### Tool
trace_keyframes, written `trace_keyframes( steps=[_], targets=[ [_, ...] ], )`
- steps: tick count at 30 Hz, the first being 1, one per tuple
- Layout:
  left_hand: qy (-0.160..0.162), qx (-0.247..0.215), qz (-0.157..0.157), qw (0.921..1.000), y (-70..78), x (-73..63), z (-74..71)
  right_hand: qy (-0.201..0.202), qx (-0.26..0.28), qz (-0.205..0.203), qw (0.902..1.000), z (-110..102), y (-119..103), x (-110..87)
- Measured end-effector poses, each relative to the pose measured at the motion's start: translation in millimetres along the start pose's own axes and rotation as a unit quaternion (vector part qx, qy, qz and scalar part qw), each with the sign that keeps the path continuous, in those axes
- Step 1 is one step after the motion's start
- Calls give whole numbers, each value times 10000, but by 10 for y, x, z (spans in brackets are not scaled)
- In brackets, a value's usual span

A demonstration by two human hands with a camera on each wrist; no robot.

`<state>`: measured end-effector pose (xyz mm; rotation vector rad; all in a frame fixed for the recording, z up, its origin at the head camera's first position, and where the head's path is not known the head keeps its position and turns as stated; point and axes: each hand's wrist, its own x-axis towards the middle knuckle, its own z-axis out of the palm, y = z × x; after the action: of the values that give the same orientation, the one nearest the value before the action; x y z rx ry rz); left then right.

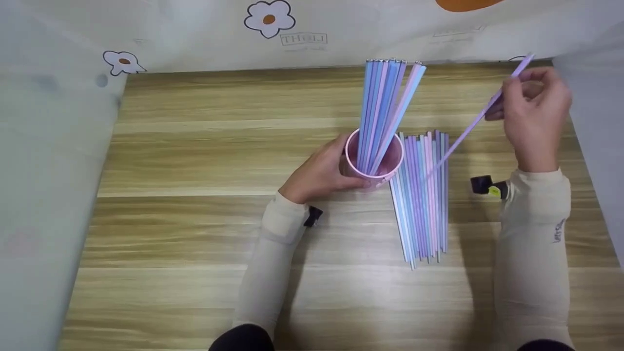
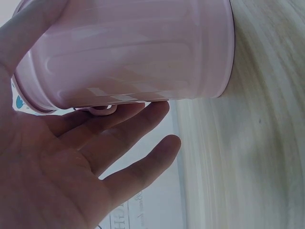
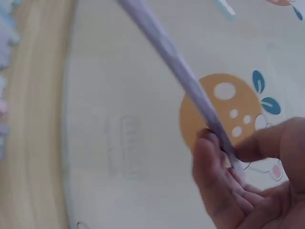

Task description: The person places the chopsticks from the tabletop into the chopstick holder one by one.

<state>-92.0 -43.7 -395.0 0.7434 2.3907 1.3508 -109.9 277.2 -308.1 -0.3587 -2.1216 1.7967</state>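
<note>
My left hand (image 1: 319, 175) holds a pink cup (image 1: 391, 158) from its left side, thumb at the front. In the left wrist view the cup's ribbed wall (image 2: 133, 52) lies against the fingers (image 2: 124, 136), and a small pink loop shows by its edge. A bundle of blue, purple and pink sticks (image 1: 380, 107) stands in the cup, leaning up and back. Off to the right, my right hand (image 1: 538, 105) pinches one thin purple stick (image 1: 470, 127) near its upper end. Its lower end slants down over the loose sticks (image 1: 419, 214) beside the cup.
The loose pastel sticks lie side by side on a wood-grain table (image 1: 204, 234). A pale printed sheet (image 1: 195, 34) with flowers rises behind the table, and pale sheets flank it left and right. A dark wrist camera (image 1: 481, 185) juts out beside the right wrist.
</note>
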Motion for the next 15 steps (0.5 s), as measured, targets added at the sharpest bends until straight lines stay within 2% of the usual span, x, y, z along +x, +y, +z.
trace_keyframes(
  steps=[3,8,11,15],
  targets=[
    [-5,-46,35,10000,-1,3,5,458,847,-155,9952,52,-166,2],
    [-2,-59,63,10000,-4,1,5,1009,945,-711,9879,134,-407,-16],
    [2,-77,61,10000,-5,2,2,1057,1012,-917,9850,199,-520,-27],
    [34,-25,90,10000,-3,6,1,829,886,-1173,9857,330,-597,-49]
  ],
)
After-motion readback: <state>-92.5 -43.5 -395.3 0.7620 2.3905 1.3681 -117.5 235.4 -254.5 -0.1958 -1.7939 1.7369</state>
